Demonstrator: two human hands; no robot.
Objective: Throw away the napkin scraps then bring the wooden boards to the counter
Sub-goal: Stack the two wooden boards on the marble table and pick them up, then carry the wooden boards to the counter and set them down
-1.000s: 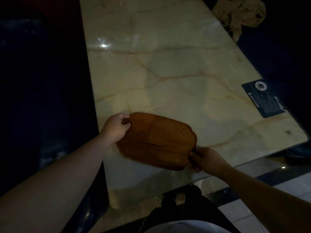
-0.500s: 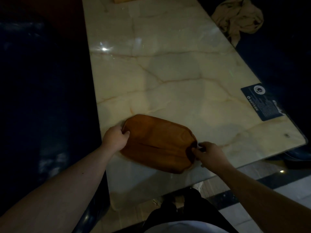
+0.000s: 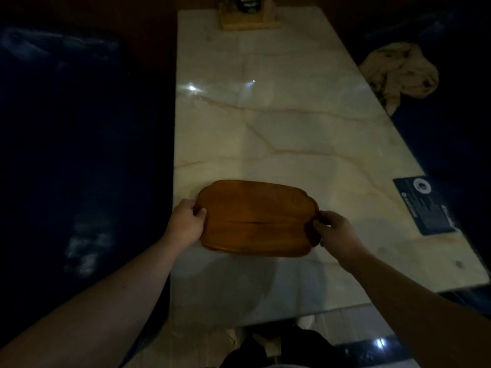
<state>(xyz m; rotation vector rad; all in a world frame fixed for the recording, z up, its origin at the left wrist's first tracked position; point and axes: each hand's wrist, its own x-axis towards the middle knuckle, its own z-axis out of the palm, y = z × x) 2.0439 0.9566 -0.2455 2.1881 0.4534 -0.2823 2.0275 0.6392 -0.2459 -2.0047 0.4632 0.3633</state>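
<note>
A brown wooden board (image 3: 255, 216) with rounded, scalloped edges is over the near part of a pale marble table (image 3: 279, 123). A dark line along its middle suggests two boards stacked, but I cannot tell for sure. My left hand (image 3: 186, 224) grips its left edge, thumb on top. Its right edge is gripped by my right hand (image 3: 336, 232), fingers curled around the rim. A shadow lies on the table under the board, so it seems lifted slightly. No napkin scraps are in view.
A wooden holder (image 3: 248, 17) stands at the table's far end. A dark blue card (image 3: 425, 205) lies flat near the right edge. A crumpled beige cloth (image 3: 398, 73) rests on a dark seat to the right. Dark blue seating (image 3: 66, 155) lines the left side.
The view has tilted up, showing the table's far end. The board has turned level and square to me, with both hands still on its two ends.
</note>
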